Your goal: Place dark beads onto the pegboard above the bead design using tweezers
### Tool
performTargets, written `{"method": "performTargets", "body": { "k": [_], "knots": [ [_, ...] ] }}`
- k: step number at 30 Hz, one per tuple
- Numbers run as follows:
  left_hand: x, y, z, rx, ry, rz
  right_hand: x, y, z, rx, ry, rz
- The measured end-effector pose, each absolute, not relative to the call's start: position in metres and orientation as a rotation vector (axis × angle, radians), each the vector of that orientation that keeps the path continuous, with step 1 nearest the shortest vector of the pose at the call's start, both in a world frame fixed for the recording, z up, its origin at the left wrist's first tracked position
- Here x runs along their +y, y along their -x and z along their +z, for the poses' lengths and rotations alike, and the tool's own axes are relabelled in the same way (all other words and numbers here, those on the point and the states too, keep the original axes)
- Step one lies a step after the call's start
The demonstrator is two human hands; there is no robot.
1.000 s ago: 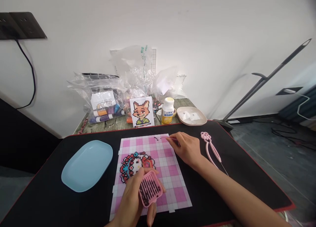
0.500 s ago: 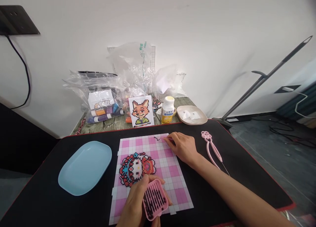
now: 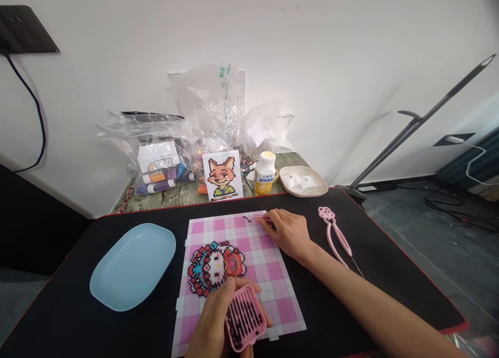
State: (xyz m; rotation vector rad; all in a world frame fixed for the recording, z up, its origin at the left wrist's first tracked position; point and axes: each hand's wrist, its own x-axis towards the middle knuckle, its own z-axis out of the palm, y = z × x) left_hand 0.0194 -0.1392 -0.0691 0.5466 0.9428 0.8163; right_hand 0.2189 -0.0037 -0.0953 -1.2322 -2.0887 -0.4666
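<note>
Cradling a small pink tray (image 3: 245, 319) of dark beads, the left hand (image 3: 218, 311) curls its fingers round the sides, near the bottom of a pink-and-white checked board (image 3: 275, 272). Just beyond that hand, a round bead picture (image 3: 210, 267) in red, blue, white and black sits on the board. Farther forward, the right hand (image 3: 290, 232) rests by the board's top right corner, thumb and fingers pinched on a thin pink tool (image 3: 259, 217). Left of its tip is a short crooked row of dark beads (image 3: 247, 219); whether tip and beads touch is too small to tell. Right of the right hand lies a pink flower-topped tool (image 3: 342, 239), apart from it. A blue plate (image 3: 134, 267) lies left of the left hand. Beyond the right hand stand a white-and-yellow bottle (image 3: 265, 175) and a fox card (image 3: 223, 176).
</note>
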Motion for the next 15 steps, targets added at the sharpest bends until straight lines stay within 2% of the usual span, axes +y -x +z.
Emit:
{"method": "performTargets", "body": {
  "k": [15],
  "knots": [
    [-0.1369, -0.0216, -0.064, 0.916, -0.639, 0.829, -0.005, -0.2178, -0.0939, -2.084, 1.245, -0.469]
  ]
}}
